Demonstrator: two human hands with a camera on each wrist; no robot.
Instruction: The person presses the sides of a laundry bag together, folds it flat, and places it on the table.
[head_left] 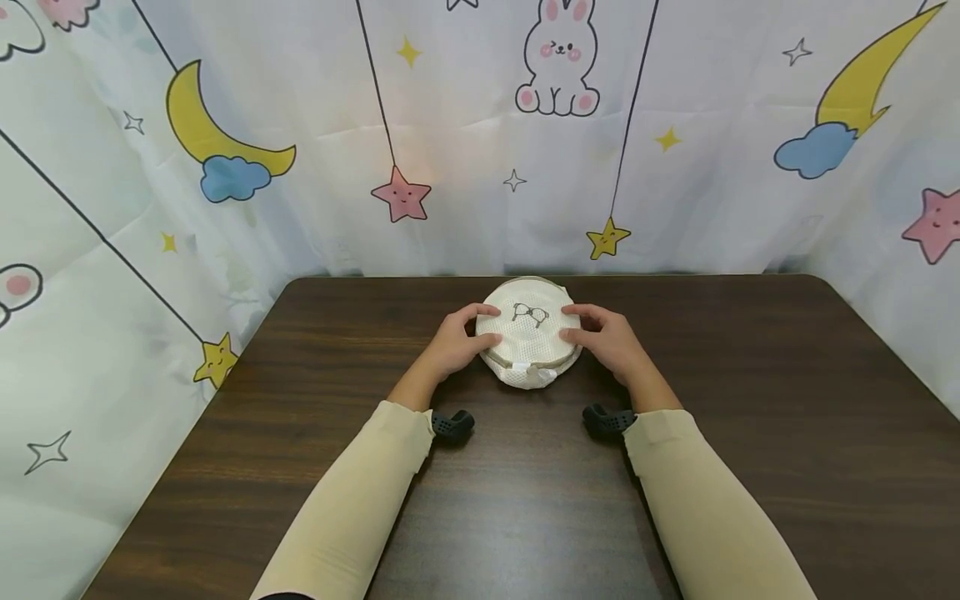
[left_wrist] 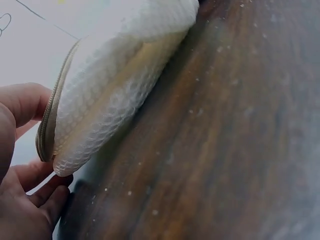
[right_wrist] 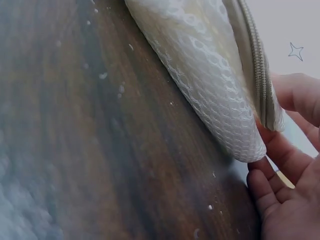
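Observation:
A round cream-white mesh laundry bag [head_left: 527,354] lies on the table near its far edge, with a small bow-like line drawing on its lid. A beige zipper runs around the rim, and a pale tab shows at the front. At the bag's left side, my left hand [head_left: 455,340] grips the edge, thumb and a finger on top. My right hand [head_left: 609,339] holds the opposite edge in the same way. In the left wrist view, fingers [left_wrist: 37,175] reach under the bag's side below the zipper [left_wrist: 52,107]. The right wrist view shows fingers [right_wrist: 280,150] likewise under the mesh.
The dark wood-grain table [head_left: 750,375] stretches out on both sides of the bag. Behind it hangs a white curtain [head_left: 480,125] printed with moons, stars and a rabbit. Dark wrist devices [head_left: 453,427] sit at both sleeve cuffs.

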